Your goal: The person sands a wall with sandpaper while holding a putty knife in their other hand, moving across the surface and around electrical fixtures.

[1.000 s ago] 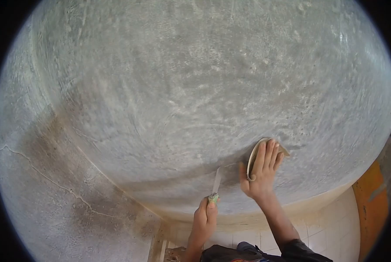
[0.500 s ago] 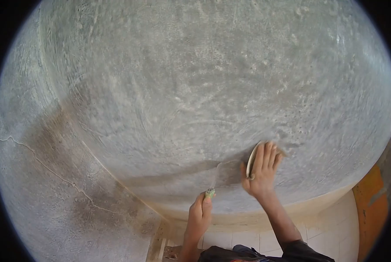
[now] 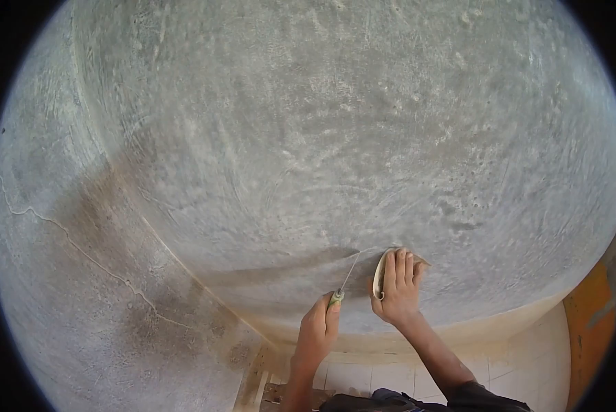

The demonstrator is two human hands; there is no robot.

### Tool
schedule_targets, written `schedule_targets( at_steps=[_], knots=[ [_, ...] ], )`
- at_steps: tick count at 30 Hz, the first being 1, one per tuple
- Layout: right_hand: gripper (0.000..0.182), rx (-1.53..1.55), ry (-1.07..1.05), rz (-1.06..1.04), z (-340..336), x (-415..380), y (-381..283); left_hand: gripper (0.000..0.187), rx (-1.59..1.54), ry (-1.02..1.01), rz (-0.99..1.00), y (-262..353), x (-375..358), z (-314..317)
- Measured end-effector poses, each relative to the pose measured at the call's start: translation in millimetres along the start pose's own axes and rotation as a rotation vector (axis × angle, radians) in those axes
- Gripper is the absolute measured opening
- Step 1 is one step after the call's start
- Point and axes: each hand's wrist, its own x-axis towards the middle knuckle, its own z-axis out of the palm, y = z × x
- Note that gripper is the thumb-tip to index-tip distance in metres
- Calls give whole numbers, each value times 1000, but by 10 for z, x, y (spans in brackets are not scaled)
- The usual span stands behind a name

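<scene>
My left hand (image 3: pixel 317 324) is closed round the green handle of a scraper (image 3: pixel 350 273). Its thin blade, seen almost edge-on, points up and right toward the grey wall (image 3: pixel 308 151); whether the tip touches cannot be told. Just to the right, my right hand (image 3: pixel 400 287) presses a bent, pale sheet of sandpaper (image 3: pixel 380 275) to the wall. The fingers lie together over the sheet, and its lower left edge curls under the palm. Most of the sheet is hidden by the hand.
A second wall (image 3: pixel 67 288) with a long crack (image 3: pixel 102 268) meets this one at a corner on the left. Below are a pale skirting strip (image 3: pixel 390 342) and a tiled floor (image 3: pixel 418 367). An orange panel (image 3: pixel 589 329) stands at the right edge.
My right hand has slid left and down across the wall with the sandpaper. The scraper has turned, its blade now a thin line tilted to the right, while my left hand has barely shifted.
</scene>
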Motion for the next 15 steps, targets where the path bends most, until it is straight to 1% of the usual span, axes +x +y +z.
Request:
schedule_targets(
  at_steps=[3,4,5,7,9,11,12,15],
  knots=[
    [70,23,56,-14,-193,181,69,28,-14,5,3,-90,-10,-9],
    [71,1,128,15,-320,322,87,28,-25,11,14,-116,-12,-4],
    [71,2,128,15,-424,451,124,28,-24,12,14,-118,6,0],
    [67,-78,289,69,-563,586,175,28,-60,-5,-4,-108,11,9],
    [69,-115,264,72,-518,464,159,29,-51,-13,-10,-94,-4,20],
    [70,-7,78,55,-341,204,116,29,-49,-16,-10,-94,-16,34],
    [69,-55,122,-15,-200,49,150,29,-45,-4,-13,-108,-29,33],
    [68,-32,107,-31,-363,108,252,30,-55,5,-15,-67,27,4]
  ],
)
